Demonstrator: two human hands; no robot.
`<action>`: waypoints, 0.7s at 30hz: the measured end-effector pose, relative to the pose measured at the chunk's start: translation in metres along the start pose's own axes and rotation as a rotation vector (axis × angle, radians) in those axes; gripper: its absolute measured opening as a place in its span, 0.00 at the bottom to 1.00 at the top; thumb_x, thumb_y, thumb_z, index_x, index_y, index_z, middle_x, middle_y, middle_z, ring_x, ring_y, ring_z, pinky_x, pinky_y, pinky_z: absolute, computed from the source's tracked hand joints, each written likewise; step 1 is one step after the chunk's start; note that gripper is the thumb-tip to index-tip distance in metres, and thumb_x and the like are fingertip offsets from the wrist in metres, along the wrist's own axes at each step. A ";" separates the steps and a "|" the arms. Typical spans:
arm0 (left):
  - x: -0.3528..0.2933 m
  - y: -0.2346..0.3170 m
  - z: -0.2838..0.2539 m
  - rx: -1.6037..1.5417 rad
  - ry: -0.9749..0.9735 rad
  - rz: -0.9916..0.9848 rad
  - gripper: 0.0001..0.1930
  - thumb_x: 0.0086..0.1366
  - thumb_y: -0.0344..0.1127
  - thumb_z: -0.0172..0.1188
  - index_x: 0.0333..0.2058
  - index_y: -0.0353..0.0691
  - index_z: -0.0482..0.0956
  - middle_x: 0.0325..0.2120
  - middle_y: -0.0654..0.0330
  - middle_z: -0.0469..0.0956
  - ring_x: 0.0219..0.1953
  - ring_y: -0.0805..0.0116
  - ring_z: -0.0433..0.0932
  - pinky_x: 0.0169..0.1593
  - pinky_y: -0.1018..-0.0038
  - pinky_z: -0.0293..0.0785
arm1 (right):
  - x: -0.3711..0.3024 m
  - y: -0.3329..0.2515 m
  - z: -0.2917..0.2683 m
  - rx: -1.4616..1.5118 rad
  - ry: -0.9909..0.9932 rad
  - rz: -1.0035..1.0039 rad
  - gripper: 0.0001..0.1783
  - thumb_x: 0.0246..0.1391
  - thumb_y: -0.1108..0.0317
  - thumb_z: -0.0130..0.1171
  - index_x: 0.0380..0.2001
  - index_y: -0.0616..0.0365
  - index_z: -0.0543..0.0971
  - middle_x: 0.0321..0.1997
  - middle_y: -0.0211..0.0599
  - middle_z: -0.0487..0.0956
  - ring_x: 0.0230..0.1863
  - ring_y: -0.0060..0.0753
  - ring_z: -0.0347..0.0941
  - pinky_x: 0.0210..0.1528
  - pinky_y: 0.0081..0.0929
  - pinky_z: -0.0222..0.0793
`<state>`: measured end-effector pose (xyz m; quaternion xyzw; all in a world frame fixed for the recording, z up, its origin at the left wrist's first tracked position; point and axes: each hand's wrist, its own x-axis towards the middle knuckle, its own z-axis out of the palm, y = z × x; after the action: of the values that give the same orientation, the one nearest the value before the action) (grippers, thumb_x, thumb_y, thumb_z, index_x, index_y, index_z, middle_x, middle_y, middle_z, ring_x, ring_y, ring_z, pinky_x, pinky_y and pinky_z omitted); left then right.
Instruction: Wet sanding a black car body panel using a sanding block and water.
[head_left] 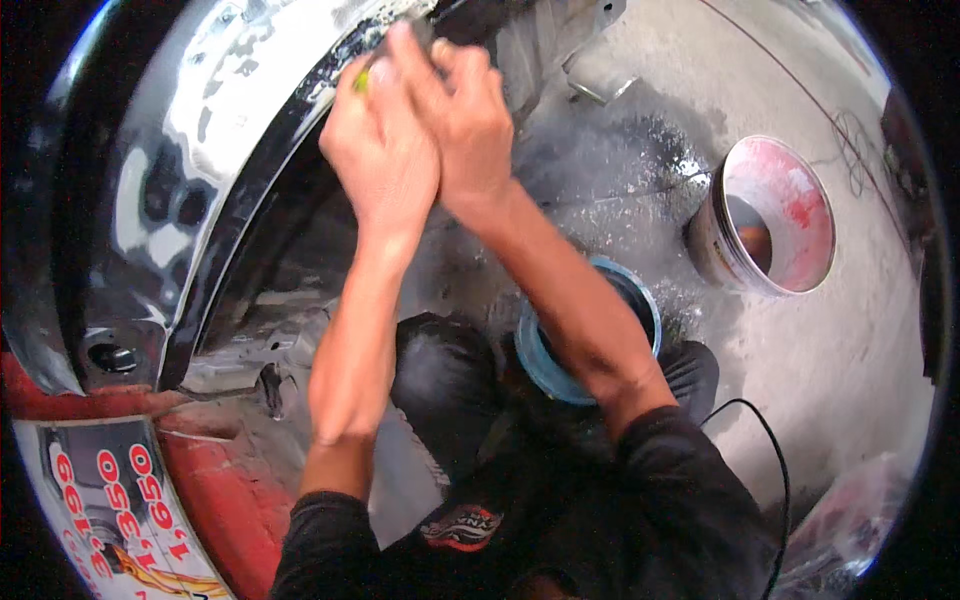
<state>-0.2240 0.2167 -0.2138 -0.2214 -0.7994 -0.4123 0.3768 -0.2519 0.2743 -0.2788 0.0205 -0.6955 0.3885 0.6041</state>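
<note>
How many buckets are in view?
2: a blue bucket, partly hidden by the right forearm, and a pink-stained bucket further right. Others may be hidden behind the person.

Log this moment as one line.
left hand: holding yellow-green item; right hand: beside left; glossy panel: by hands; pink-lined bucket: on floor

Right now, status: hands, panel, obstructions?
Left hand, right hand together at edge of glossy panel. Yellow-green item in left hand, mostly hidden. Blue bucket partly behind right forearm.
</note>
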 end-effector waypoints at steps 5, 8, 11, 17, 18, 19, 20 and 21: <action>-0.007 0.004 0.003 -0.042 0.005 -0.016 0.16 0.78 0.36 0.51 0.46 0.26 0.80 0.31 0.56 0.83 0.34 0.72 0.77 0.42 0.70 0.76 | 0.001 0.004 0.000 0.037 0.014 0.002 0.33 0.56 0.65 0.64 0.67 0.35 0.76 0.49 0.41 0.76 0.41 0.46 0.75 0.35 0.34 0.79; -0.007 -0.001 0.005 -0.104 0.018 -0.060 0.16 0.78 0.37 0.51 0.44 0.27 0.80 0.30 0.58 0.82 0.33 0.73 0.75 0.40 0.71 0.74 | -0.002 0.005 0.002 -0.019 0.017 -0.044 0.33 0.55 0.65 0.64 0.66 0.35 0.77 0.48 0.41 0.76 0.40 0.46 0.75 0.35 0.33 0.78; 0.000 -0.001 0.013 -0.092 0.004 -0.054 0.15 0.78 0.35 0.50 0.41 0.27 0.80 0.28 0.63 0.79 0.31 0.76 0.72 0.37 0.72 0.72 | 0.007 0.009 0.006 -0.039 0.057 -0.010 0.32 0.55 0.65 0.64 0.65 0.35 0.78 0.48 0.41 0.76 0.39 0.45 0.75 0.35 0.33 0.79; 0.017 -0.013 0.026 -0.091 -0.043 0.015 0.14 0.78 0.34 0.50 0.40 0.26 0.79 0.27 0.58 0.79 0.31 0.74 0.71 0.37 0.71 0.72 | 0.014 0.009 -0.006 0.014 -0.012 0.064 0.31 0.56 0.65 0.63 0.65 0.38 0.76 0.50 0.44 0.75 0.43 0.53 0.75 0.37 0.43 0.79; 0.030 -0.009 0.032 -0.047 -0.102 0.088 0.14 0.77 0.33 0.50 0.40 0.26 0.79 0.28 0.57 0.80 0.31 0.73 0.71 0.38 0.70 0.73 | 0.034 0.018 -0.010 0.085 0.064 0.052 0.32 0.57 0.64 0.63 0.66 0.38 0.76 0.50 0.44 0.75 0.43 0.54 0.76 0.38 0.44 0.79; 0.030 -0.002 0.037 -0.048 -0.094 0.066 0.14 0.77 0.33 0.50 0.39 0.26 0.79 0.29 0.54 0.80 0.32 0.71 0.72 0.38 0.70 0.72 | 0.033 0.019 -0.010 0.030 -0.015 0.062 0.31 0.57 0.64 0.63 0.66 0.39 0.76 0.50 0.44 0.75 0.42 0.53 0.75 0.38 0.42 0.79; 0.025 -0.001 0.037 -0.058 -0.095 0.072 0.14 0.77 0.33 0.50 0.39 0.26 0.79 0.29 0.54 0.80 0.32 0.71 0.72 0.38 0.70 0.72 | 0.031 0.026 -0.011 -0.036 -0.091 0.070 0.31 0.57 0.64 0.63 0.66 0.39 0.76 0.49 0.43 0.75 0.42 0.52 0.75 0.38 0.41 0.79; 0.013 -0.003 0.033 -0.056 -0.050 0.038 0.14 0.77 0.34 0.51 0.41 0.26 0.79 0.29 0.49 0.81 0.31 0.63 0.77 0.38 0.66 0.75 | 0.023 0.029 -0.013 -0.048 -0.085 0.068 0.31 0.57 0.64 0.63 0.66 0.39 0.76 0.49 0.43 0.75 0.42 0.52 0.75 0.38 0.41 0.79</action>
<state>-0.2480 0.2427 -0.2172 -0.2572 -0.7924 -0.4217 0.3581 -0.2620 0.3116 -0.2740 -0.0011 -0.7299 0.3911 0.5606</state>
